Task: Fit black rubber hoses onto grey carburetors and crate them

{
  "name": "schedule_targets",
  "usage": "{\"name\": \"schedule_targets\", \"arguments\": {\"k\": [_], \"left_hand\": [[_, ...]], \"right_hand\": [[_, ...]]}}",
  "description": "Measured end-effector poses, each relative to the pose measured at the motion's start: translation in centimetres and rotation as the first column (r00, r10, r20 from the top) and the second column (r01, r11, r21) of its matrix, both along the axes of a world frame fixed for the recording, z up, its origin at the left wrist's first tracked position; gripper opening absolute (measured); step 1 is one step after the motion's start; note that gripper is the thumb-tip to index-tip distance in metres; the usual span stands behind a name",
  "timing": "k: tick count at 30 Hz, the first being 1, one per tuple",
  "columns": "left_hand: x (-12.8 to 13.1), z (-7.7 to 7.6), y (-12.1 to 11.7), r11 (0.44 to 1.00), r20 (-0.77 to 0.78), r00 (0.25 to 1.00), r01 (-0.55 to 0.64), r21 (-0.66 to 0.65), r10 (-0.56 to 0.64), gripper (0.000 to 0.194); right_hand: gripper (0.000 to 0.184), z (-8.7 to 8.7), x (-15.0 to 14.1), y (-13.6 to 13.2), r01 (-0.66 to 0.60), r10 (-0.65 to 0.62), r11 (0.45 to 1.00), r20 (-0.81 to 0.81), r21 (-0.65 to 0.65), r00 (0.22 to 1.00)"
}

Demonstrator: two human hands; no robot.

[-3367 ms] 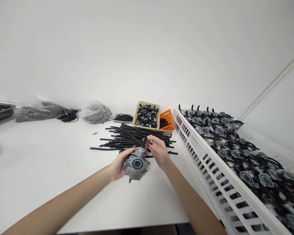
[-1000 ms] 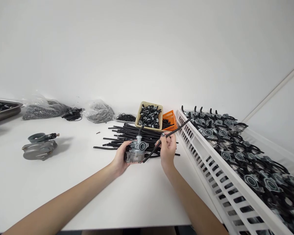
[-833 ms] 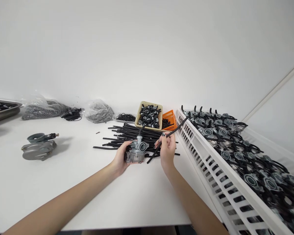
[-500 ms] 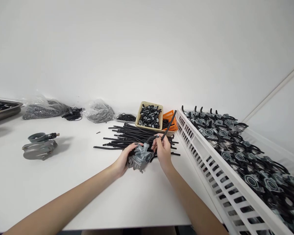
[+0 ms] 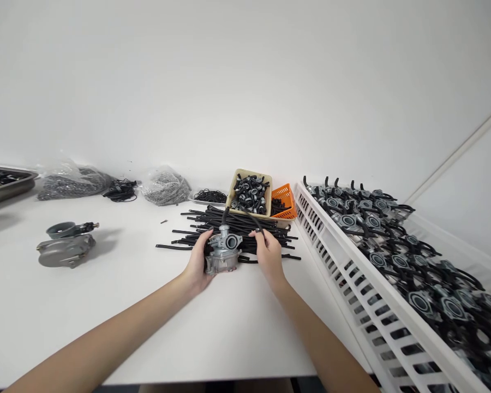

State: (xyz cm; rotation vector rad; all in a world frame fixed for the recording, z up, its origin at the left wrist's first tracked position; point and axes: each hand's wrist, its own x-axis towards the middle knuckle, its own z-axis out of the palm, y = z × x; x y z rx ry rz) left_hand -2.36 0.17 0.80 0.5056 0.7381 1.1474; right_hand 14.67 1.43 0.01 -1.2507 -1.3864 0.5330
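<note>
A grey metal carburetor [image 5: 224,256] is upright in my left hand [image 5: 198,262], whose fingers wrap its left side. Its round bore faces me, and a short black rubber piece [image 5: 225,217] stands up from its top neck. To the right of it, my right hand [image 5: 269,256] is closed in a pinch on a black rubber hose [image 5: 255,221]. That hose slants up and left from my fingertips; its lower part is hidden by the hand. Beneath and behind both hands lies a pile of black hoses [image 5: 204,225] on the white table.
At right stands a white slotted crate [image 5: 364,284] full of carburetors with hoses. Behind the pile are a cream bin [image 5: 249,213] of small black-and-metal parts and an orange basket [image 5: 284,192]. Two carburetors [image 5: 65,251], plastic bags [image 5: 166,185] and a metal tray [image 5: 22,188] are at left.
The carburetor has moved left and turned, so its bore faces me more squarely. My right hand now stands apart from it, and the hose points up-left instead of up-right.
</note>
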Motion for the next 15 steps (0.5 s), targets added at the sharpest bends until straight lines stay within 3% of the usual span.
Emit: {"name": "schedule_targets", "arguments": {"k": [5,9,15], "left_hand": [[-0.1,0.1,0.2,0.996,0.003,0.996,-0.09,0.021,0.09,0.03],[-0.1,0.2,0.3,0.988,0.011,0.988,-0.151,0.037,0.151,0.024],[-0.3,0.2,0.6,0.98,0.031,0.98,-0.199,0.025,0.198,0.021]], "right_hand": [[0.043,1.1,0.1,-0.5,0.019,-0.008,0.999,-0.212,0.049,0.977],[0.048,1.2,-0.4,-0.3,-0.165,0.151,0.986,-0.407,0.001,0.901],[0.043,1.1,-1.0,-0.3,-0.283,0.249,0.959,-0.441,-0.013,0.862]]}}
